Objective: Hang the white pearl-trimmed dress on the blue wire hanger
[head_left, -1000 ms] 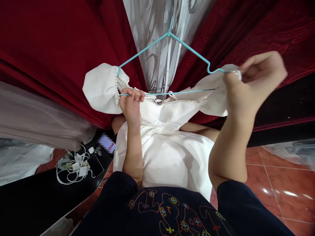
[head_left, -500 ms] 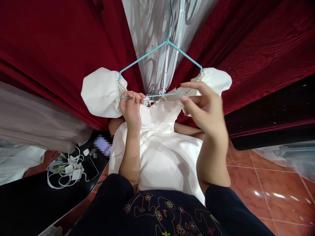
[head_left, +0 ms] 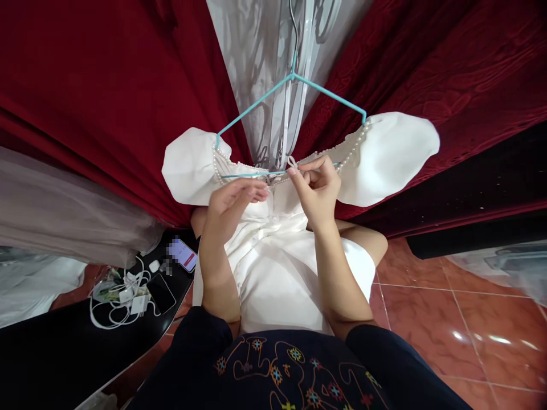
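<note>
A white dress (head_left: 282, 273) with puffed sleeves and a pearl-trimmed neckline hangs from a turquoise hanger (head_left: 256, 105). Its skirt lies over my lap. At the neckline my right hand (head_left: 320, 191) pinches a thin white ribbon loop (head_left: 292, 162) between thumb and fingertips, near the hanger's lower bar. My left hand (head_left: 233, 205) is at the left of the bodice, just below that bar. Its fingers are stretched out toward the middle, with nothing visible in them. Whether they touch the fabric I cannot tell.
Dark red curtains (head_left: 106, 85) flank a pale sheer fabric (head_left: 252, 68) behind the hanger. On the left, a black tabletop (head_left: 55, 353) bears tangled white cables (head_left: 106, 324), a dark phone (head_left: 161, 294) and a lit phone (head_left: 184, 256). Red floor tiles (head_left: 419, 319) show at right.
My right hand has moved left and down to the neckline and closed on the ribbon loop. My left hand has come off the hanger bar and opened. The right sleeve now shows more fully.
</note>
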`<state>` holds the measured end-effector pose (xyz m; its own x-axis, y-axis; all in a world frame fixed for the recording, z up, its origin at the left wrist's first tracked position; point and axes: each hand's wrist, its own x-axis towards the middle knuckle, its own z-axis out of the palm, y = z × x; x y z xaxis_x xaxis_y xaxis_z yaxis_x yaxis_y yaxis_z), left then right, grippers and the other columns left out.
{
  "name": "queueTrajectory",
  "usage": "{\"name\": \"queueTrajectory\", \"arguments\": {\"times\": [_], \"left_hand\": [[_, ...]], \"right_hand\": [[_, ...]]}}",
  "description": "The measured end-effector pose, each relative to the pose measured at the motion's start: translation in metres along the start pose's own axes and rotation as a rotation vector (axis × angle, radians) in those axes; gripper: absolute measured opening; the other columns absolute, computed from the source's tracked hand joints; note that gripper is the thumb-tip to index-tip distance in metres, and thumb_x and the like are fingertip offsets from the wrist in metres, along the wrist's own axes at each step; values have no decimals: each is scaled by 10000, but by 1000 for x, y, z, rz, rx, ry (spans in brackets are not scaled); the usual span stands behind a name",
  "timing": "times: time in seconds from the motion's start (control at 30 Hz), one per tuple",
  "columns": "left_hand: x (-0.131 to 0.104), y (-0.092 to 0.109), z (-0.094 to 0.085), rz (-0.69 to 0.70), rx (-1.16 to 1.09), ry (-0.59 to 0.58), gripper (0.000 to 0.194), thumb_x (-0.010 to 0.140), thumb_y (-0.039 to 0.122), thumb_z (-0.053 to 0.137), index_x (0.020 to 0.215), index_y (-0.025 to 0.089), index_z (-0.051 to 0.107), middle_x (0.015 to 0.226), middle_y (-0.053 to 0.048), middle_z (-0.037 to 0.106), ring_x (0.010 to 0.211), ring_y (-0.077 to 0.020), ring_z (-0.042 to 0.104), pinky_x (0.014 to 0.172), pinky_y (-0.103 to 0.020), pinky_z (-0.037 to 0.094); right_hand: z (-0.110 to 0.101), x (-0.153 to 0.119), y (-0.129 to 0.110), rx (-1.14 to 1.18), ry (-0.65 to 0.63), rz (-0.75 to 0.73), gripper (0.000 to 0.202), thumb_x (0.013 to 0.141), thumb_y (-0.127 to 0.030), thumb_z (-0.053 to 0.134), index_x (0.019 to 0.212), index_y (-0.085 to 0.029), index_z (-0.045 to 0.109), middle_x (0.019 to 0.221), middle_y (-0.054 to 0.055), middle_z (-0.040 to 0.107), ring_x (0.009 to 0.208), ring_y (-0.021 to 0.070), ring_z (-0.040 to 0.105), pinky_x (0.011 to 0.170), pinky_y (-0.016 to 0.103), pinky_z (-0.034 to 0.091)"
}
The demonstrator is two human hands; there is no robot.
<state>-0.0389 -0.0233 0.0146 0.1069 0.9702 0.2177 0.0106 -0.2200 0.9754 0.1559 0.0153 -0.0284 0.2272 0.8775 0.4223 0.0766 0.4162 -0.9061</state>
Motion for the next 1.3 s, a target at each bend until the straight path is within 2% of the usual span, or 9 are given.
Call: {"name": "queueTrajectory", "arguments": {"times": [0.1,0.17,0.3,0.47,0.73,0.83,1.0,1.17,1.3], "left_hand": [[-1,13,1,365,27,449,106,1004,324,723,981,241,784,982,-50,739,997,-199,684,998,-381,580],[6,12,-1,496,91,613,37,965,251,770,1001,256,772,1130,-52,685,1186,-220,611,1211,-434,469],[28,-6,-13,523,254,585,397,872,69,809,1218,242,720,1435,-59,609,1507,-254,415,1391,-495,181],[59,-13,-39,537,165,686,318,894,-40,538,1017,181,730,1034,-21,738,1073,-192,727,1099,-408,543],[55,-41,-99,452,15,874,179,951,45,646,981,214,695,961,41,739,1078,-151,697,994,-326,541],[29,-54,-97,328,95,722,138,865,228,815,973,174,748,913,-1,761,896,-144,721,895,-297,561],[12,-42,-58,60,43,140,333,822,377,865,1078,177,793,1055,-100,823,1006,-214,778,871,-286,603],[24,-29,-5,202,-246,240,381,869,556,827,997,205,752,998,-95,822,1029,-244,796,953,-354,615],[28,-26,5,225,-292,324,342,880,527,825,943,215,699,844,-47,785,899,-234,794,896,-357,622]], "right_hand": [[-2,5,1,1,-18,6,425,879,-563,792,859,-239,517,551,-105,309,497,53,266,522,259,199],[-2,5,1,-1,-15,13,445,866,-582,797,844,-245,509,543,-104,307,496,59,259,519,266,191],[-1,3,-1,-44,-16,24,480,864,-647,768,841,-259,486,533,-105,286,484,69,243,504,275,198],[-4,8,-4,-78,-24,47,539,824,-707,774,805,-257,479,524,-101,290,481,63,237,489,272,189],[-5,10,-7,-30,-44,91,554,772,-687,831,787,-241,502,495,-113,303,454,43,242,467,243,171],[1,7,-5,-2,-63,98,547,775,-677,833,792,-236,509,495,-112,320,458,41,250,474,234,178],[9,7,-1,24,-48,72,538,788,-672,824,807,-241,503,508,-112,314,471,47,249,484,238,182],[8,5,-3,-11,-36,37,479,841,-639,790,852,-245,518,533,-108,319,477,56,263,501,249,204],[1,-6,-10,-135,18,-52,305,915,-512,751,989,-244,627,615,-73,399,539,81,373,543,258,306]]}}
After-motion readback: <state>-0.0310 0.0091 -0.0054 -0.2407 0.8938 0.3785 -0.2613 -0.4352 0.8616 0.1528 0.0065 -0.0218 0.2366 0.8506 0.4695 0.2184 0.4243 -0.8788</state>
